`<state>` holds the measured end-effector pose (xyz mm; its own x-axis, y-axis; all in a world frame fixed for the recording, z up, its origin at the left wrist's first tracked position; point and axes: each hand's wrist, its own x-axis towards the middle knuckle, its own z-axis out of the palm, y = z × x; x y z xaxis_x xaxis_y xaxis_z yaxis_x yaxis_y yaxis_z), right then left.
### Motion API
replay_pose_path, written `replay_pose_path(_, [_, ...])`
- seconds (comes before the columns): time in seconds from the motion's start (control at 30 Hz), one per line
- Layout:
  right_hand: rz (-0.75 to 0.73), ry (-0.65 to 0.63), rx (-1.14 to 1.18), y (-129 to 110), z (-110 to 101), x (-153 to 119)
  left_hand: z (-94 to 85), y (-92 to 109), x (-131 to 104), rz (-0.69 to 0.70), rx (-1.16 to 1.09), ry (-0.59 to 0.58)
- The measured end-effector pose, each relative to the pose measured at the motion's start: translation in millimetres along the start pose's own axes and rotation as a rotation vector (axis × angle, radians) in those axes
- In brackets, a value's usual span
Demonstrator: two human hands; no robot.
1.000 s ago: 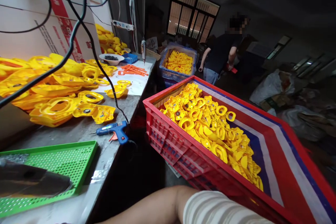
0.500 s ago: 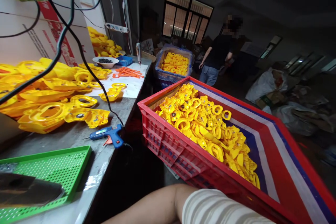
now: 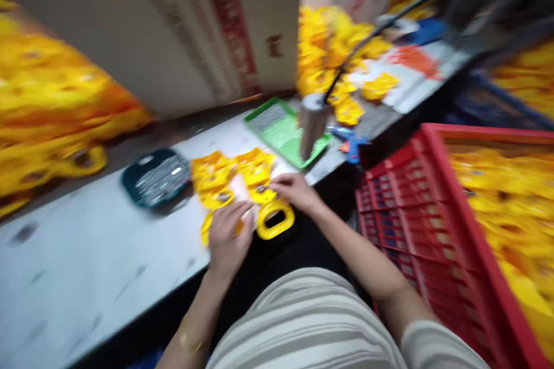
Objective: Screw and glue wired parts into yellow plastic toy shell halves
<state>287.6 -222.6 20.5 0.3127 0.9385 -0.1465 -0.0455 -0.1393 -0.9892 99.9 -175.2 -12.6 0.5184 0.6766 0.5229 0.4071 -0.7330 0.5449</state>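
Observation:
Two yellow plastic parts lie side by side at the bench edge. Over the lower end of the left yellow part (image 3: 212, 176) is my left hand (image 3: 228, 236), fingers curled and brought together; it hides some of the part. My right hand (image 3: 296, 191) pinches at the right yellow part (image 3: 255, 167), close to a small dark round piece set in it. Whatever either hand's fingertips hold is too small and blurred to make out. A dark green dish (image 3: 156, 179) of small metallic pieces sits left of the parts.
Behind my right hand is a green perforated tray (image 3: 277, 127), with a grey-brown cylinder (image 3: 314, 127) on a cable in front. A blue glue gun (image 3: 354, 147) lies beyond. Right of me stands a red crate (image 3: 402, 225) of yellow parts. Yellow parts (image 3: 56, 104) are heaped at left.
The view has swung left and down from the crate to the bench. Both my hands are now in sight at the yellow parts; the other person is out of view.

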Motion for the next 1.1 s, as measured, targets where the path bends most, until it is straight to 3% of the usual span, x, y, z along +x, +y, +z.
replay_pose_path(0.07, [0.096, -0.106, 0.064, 24.3, 11.2, 18.6, -12.1, -2.6, -22.3, -0.082, 0.135, 0.003])
replay_pose_path(0.13, [0.181, -0.135, 0.109, 35.9, 12.5, 25.3, -9.6, 0.6, -29.5, -0.145, 0.134, 0.003])
replay_pose_path(0.3, [0.292, -0.132, 0.166, 27.8, 7.4, 16.2, 4.2, 10.0, -21.0, -0.259, -0.075, 0.043])
replay_pose_path(0.5, [0.306, -0.197, 0.180, 24.6, 19.1, 13.6, 13.4, 3.2, -9.0, -0.184, -0.089, 0.066])
replay_pose_path(0.6, [0.325, -0.221, 0.187, 27.4, 23.2, 13.2, 14.6, 2.2, -7.9, -0.212, -0.125, 0.085])
replay_pose_path(0.73, [0.318, -0.223, 0.237, 34.0, 27.6, 11.5, 12.4, 6.9, -9.8, -0.521, -0.356, 0.133])
replay_pose_path(0.87, [0.280, -0.270, 0.273, 41.3, 30.4, 11.3, 9.7, 10.7, -10.8, -0.838, -0.679, 0.107])
replay_pose_path(1.1, [0.251, -0.307, 0.198, 41.2, 28.6, 15.2, 7.0, 8.6, -11.2, -0.920, -0.770, -0.002])
